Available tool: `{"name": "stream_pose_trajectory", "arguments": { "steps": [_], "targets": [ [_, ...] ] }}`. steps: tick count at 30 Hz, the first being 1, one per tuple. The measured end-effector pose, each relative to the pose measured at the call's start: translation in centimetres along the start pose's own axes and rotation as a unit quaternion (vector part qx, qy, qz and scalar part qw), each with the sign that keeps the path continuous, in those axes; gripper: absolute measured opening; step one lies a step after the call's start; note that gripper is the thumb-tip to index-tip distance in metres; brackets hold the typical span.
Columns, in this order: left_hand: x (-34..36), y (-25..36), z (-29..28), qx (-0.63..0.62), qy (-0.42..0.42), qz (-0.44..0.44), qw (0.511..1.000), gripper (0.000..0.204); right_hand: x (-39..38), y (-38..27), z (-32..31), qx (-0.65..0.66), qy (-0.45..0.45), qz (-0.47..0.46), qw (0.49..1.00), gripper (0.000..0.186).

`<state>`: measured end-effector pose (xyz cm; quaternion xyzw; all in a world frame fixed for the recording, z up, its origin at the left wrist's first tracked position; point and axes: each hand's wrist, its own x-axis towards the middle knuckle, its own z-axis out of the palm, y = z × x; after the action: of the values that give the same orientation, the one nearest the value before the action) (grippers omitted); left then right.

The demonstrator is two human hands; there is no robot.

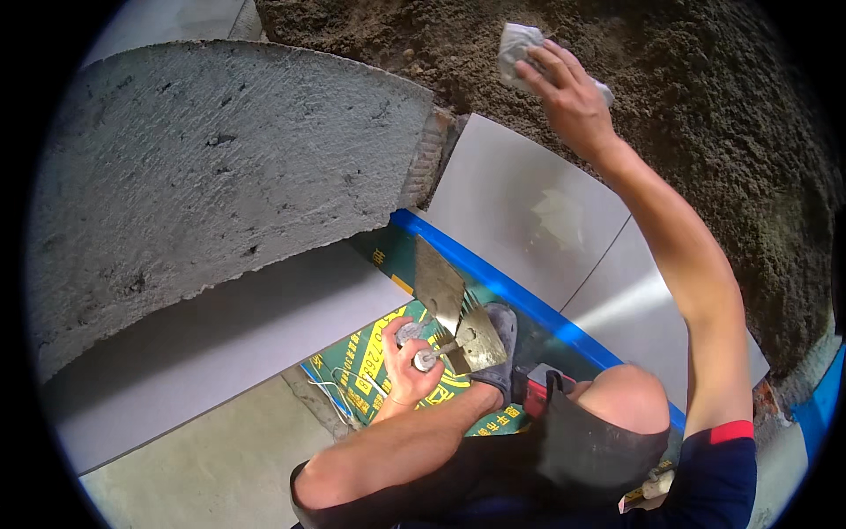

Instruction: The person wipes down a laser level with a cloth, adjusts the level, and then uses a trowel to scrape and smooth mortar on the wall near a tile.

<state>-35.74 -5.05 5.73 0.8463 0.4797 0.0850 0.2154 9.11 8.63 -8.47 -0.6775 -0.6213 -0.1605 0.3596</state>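
My left hand is low in the middle, with its fingers closed around the pale round-ended handle of a notched trowel. A second, flat metal blade stands up beside it, and its handle seems to lie in the same hand. Stretched out to the upper right, my right hand grips a crumpled whitish cloth in front of the brown sand. Below that arm is a pale tile with a lighter smeared patch on it.
A rough grey concrete slab spans the upper left, above a long pale tile. Blue edging borders green printed sheeting. Brown sand fills the upper right. A red-and-grey object lies by my shoe.
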Motion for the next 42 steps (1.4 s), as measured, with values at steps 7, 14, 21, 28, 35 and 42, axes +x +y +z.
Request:
{"name": "stream_pose_trajectory", "arguments": {
  "steps": [7, 14, 21, 28, 35, 42],
  "targets": [
    [1.1, 0.1, 0.9, -0.002, 0.017, -0.022, 1.0, 0.024, -12.5, -14.2, 1.6, 0.201, -0.192, 0.033, 0.96, 0.057],
    [1.8, 0.8, 1.2, -0.046, 0.033, -0.124, 0.991, 0.017, -13.1, -18.1, -0.4, 0.514, -0.149, 0.321, 0.781, 0.044],
    [5.7, 0.9, 4.5, 0.016, 0.039, -0.049, 0.998, 0.026, -17.7, -12.1, -8.4, 0.513, -0.116, 0.522, 0.671, 0.027],
    [10.0, -2.2, 7.2, 0.156, 0.003, -0.063, 0.986, 0.035, -22.4, -17.8, -13.4, 0.537, -0.182, 0.547, 0.615, 0.027],
    [12.3, -2.8, 7.7, 0.188, -0.02, -0.054, 0.981, 0.054, -22.4, -18.7, -23.2, 0.48, -0.448, 0.341, 0.673, 0.061],
    [9.5, 6.6, 8.6, 0.032, -0.074, 0.218, 0.973, 0.054, -27.7, -19.7, -28.2, 0.391, -0.542, 0.468, 0.578, 0.115]
  ]
}}
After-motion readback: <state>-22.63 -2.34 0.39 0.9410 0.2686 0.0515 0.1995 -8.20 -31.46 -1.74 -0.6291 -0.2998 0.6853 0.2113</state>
